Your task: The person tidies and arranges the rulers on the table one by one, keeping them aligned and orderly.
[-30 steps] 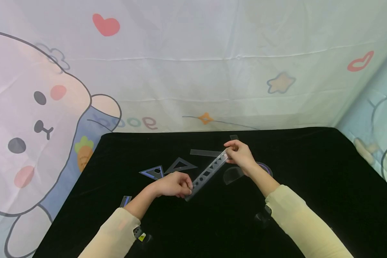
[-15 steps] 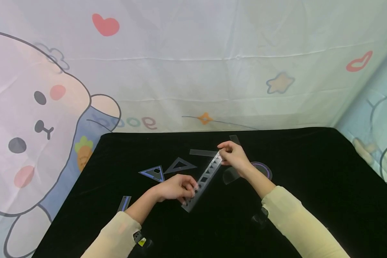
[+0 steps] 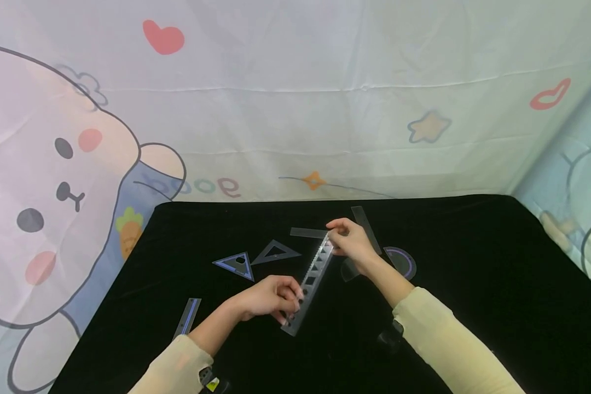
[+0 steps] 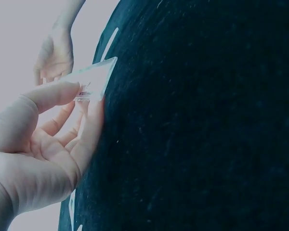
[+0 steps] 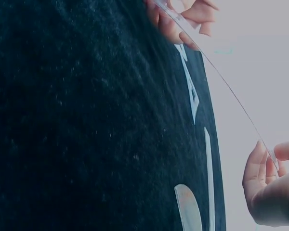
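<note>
A clear plastic template ruler [image 3: 317,270] with a row of cut-out shapes and one wavy long edge slants between my two hands above the black cloth. Its near end is pinched by my left hand [image 3: 271,297], thumb on one face and fingers on the other, as the left wrist view shows at the ruler's corner [image 4: 97,79]. Thumb and fingers of my right hand [image 3: 353,244] pinch the far end. Seen edge-on in the right wrist view, the ruler looks like a thin line running from my left hand [image 5: 195,19] to my right hand [image 5: 274,192].
On the black-covered table [image 3: 473,306] lie a blue-edged set square [image 3: 248,270], a clear set square [image 3: 261,258], a purple-marked protractor [image 3: 407,266] and a partly hidden clear rounded piece [image 3: 347,271]. Clear rulers [image 3: 307,233] lie behind, and a blue-striped ruler [image 3: 187,316] beside my left forearm.
The template ruler has swung steeper: its far end moved left with my right hand, and its near end came closer to me with my left hand. More of the protractor and back ruler shows.
</note>
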{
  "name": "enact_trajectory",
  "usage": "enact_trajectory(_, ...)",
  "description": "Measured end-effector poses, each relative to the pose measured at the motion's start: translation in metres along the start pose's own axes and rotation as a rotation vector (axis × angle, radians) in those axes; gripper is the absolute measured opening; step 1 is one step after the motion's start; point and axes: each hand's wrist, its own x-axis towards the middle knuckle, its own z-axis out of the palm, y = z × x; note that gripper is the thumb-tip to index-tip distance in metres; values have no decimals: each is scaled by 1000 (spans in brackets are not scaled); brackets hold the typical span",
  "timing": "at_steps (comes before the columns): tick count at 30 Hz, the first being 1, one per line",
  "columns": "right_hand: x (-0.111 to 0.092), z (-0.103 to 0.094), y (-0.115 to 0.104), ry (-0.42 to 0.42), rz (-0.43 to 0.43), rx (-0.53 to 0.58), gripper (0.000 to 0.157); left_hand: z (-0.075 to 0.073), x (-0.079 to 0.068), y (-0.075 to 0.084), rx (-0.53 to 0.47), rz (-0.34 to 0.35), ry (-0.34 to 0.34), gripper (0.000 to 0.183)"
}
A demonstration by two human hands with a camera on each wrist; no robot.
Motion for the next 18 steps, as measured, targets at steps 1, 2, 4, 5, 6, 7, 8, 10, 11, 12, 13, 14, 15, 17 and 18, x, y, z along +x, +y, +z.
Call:
enact_trajectory(1, 0, 1, 0, 2, 3, 11, 31, 1, -1, -1, -10, 2, 3, 22)
enact_trajectory(2, -1, 2, -1, 2, 9, 25, 31, 2, -1, -1, -22, 4, 5, 23)
enact_trajectory(4, -1, 4, -1, 2, 20, 45, 32, 4, -3, -2, -41, 8, 10, 23)
enact_trajectory(5, -2, 6, -1, 2, 29, 58, 32, 4, -4, -3, -49, 12, 14, 23)
enact_trajectory(6, -2, 7, -1, 1, 37, 68, 32, 5, -6, -3, -54, 14, 18, 23)
enact_trajectory(7, -3, 8, -1, -3, 44, 78, 32, 6, -7, -3, -58, 17, 21, 24)
enact_trajectory(8, -3, 10, -2, -7, 53, 87, 32, 6, -8, -3, -61, 19, 26, 24)
enact_trajectory(10, -5, 12, -2, -19, 69, 108, 32, 7, -9, -4, -63, 23, 37, 24)
enact_trajectory(11, -6, 14, -2, -26, 76, 114, 32, 7, -10, -4, -65, 24, 42, 24)
enact_trajectory(12, -7, 15, -2, -33, 82, 119, 32, 7, -11, -5, -67, 24, 48, 24)
enact_trajectory(13, -8, 16, -2, -38, 88, 124, 31, 7, -12, -5, -70, 24, 52, 25)
enact_trajectory(14, -9, 17, -2, -43, 94, 129, 31, 7, -12, -5, -71, 24, 58, 25)
enact_trajectory(15, -10, 18, -1, -47, 100, 129, 30, 7, -13, -6, -73, 24, 62, 25)
enact_trajectory(17, -11, 21, 0, -50, 109, 128, 31, 6, -14, -6, -79, 24, 69, 26)
enact_trajectory(18, -11, 22, 1, -51, 115, 131, 31, 6, -15, -7, -82, 25, 73, 26)
